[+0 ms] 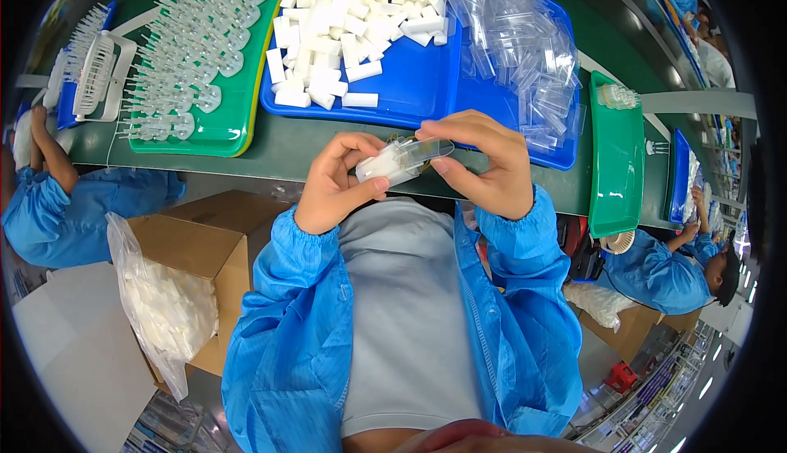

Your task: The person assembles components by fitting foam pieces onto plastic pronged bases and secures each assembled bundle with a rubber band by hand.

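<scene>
Close in front of my body, my left hand (pixel 338 181) is closed on a small white block (pixel 387 168), with the thumb underneath and the fingers along its far side. My right hand (pixel 492 162) pinches the free end of a transparent plastic sleeve (pixel 428 150) between thumb and forefinger. The sleeve's other end meets the white block and overlaps it; how deep the block sits inside, I cannot tell. Past my hands, many loose white blocks (pixel 348 43) lie heaped in a blue tray (pixel 385 109). Similar transparent sleeves (pixel 525 51) are piled in its right-hand section.
At the left, a green tray (pixel 221 137) carries rows of white pronged parts (pixel 193 51). Another green tray (pixel 615 195) at the right has a few such parts at its far end. A cardboard box (pixel 193 240) with a bag of white pieces stands lower left. Co-workers in blue sit on both sides.
</scene>
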Demonstrator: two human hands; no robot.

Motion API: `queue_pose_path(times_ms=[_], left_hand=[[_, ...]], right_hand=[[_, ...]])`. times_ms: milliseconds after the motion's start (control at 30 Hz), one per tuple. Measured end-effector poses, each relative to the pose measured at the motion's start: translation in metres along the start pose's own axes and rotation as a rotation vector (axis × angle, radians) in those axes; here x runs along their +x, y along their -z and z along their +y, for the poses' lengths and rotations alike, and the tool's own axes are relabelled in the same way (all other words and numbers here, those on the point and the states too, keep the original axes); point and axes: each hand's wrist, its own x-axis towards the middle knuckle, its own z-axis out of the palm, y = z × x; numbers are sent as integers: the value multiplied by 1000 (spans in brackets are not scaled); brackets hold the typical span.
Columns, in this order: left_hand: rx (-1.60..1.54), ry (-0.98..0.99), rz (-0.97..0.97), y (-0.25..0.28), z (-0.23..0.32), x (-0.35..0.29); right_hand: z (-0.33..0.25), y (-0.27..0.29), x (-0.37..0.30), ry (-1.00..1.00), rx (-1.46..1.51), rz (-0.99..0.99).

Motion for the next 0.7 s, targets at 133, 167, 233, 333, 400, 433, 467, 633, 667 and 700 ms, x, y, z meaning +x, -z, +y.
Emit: queue_pose_path(times_ms=[133, 167, 233, 333, 400, 433, 467, 633, 667, 700], left_hand=[[-2, 2, 17, 0, 1, 0], [1, 1, 19, 0, 1, 0], [4, -2, 21, 0, 1, 0], [3, 1, 17, 1, 1, 0], [-3, -3, 10, 1, 0, 0], [-4, -3, 10, 1, 0, 0], [-2, -6, 6, 0, 0, 0], [2, -8, -2, -1, 1, 0], [7, -10, -3, -1, 0, 0], [13, -12, -5, -1, 0, 1]], right_hand=[[-3, 5, 2, 58, -91, -90], [-4, 4, 2, 58, -91, -90], [-6, 2, -1, -105, 26, -71], [-2, 3, -6, -179, 77, -40], [0, 5, -5, -159, 68, -30], [1, 6, -5, -141, 59, -17], [2, 6, -6, -141, 59, -17], [8, 0, -10, -217, 204, 42], [8, 0, -10, -218, 204, 43], [9, -1, -10, -243, 232, 46]])
